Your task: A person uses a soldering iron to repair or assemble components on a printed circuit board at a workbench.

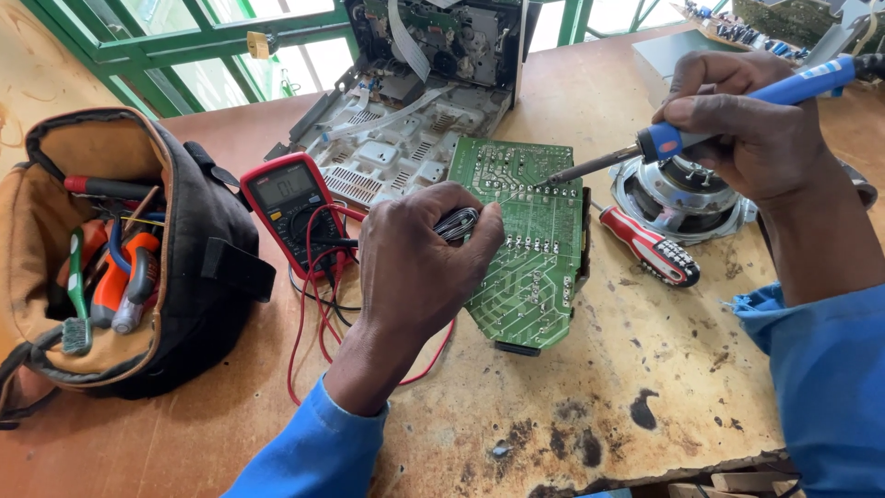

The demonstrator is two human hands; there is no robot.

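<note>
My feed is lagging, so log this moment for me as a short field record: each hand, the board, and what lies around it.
left hand: left hand pinches a coil of solder wire at the board's left edge
right hand: right hand grips a blue-handled soldering iron, tip on the board's upper part
board: green circuit board flat on the wooden table, solder side up
left of board: red multimeter with red and black leads; open tool bag
right of board: red screwdriver; loudspeaker
behind board: opened device chassis
</note>
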